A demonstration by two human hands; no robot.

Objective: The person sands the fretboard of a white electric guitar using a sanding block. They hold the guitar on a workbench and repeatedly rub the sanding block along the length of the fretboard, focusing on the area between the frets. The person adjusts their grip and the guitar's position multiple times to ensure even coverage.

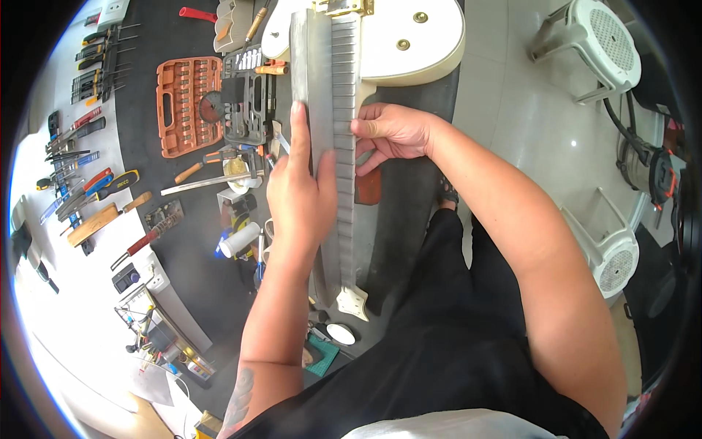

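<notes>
A white electric guitar with gold hardware lies on the dark bench, its fretted neck running toward me to a cream headstock. Along the left side of the fretboard rests a long, straight grey metal bar. My left hand grips this bar, index finger stretched along it and thumb on its near face. From the right, my right hand holds the guitar neck, thumb at the fretboard's edge and other fingers lower, partly hidden. A reddish-brown block sits under the neck beside those fingers.
An orange socket case lies open at the left, near assorted hand tools. Screwdrivers and pliers line the far-left edge. A white spray-type bottle is close to my left forearm. White plastic stools stand on the floor at right.
</notes>
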